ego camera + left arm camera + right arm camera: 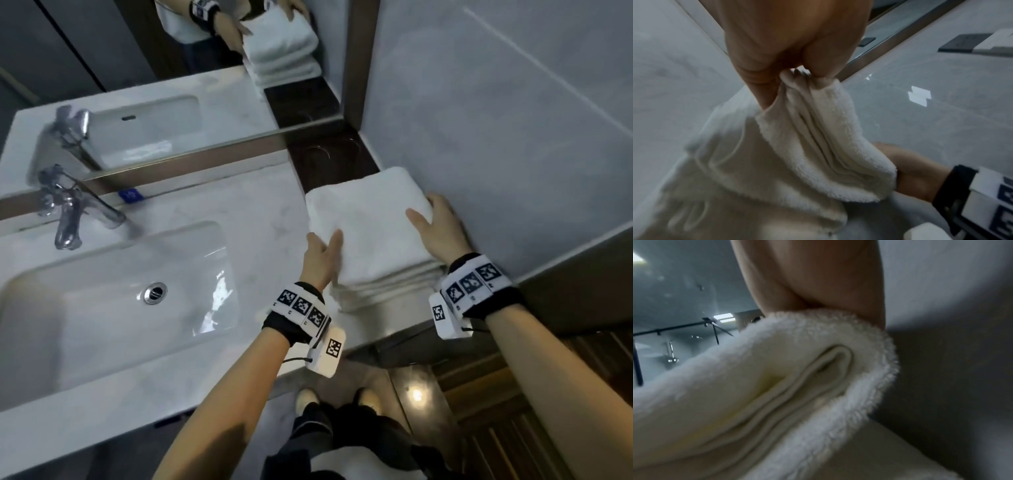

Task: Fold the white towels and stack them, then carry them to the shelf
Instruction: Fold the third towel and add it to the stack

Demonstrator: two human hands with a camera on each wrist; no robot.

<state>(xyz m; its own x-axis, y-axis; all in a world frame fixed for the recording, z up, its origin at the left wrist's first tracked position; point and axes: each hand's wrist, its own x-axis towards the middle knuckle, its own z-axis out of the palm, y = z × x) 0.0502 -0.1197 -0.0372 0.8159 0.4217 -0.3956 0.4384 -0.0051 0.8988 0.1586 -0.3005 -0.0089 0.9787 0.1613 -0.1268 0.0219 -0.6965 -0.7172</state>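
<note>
Towels stacked, left hand and right hand gripping opposite sides.

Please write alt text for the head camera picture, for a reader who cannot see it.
Two hands hold a stack of folded white towels at the right end of a marble counter, the left hand at its left side and the right hand at its right. A white sink with a chrome faucet lies to the left, below a mirror.

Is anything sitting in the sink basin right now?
No. The head view shows the sink basin bare except for its drain; the towel stack sits on the counter beside it.
</note>
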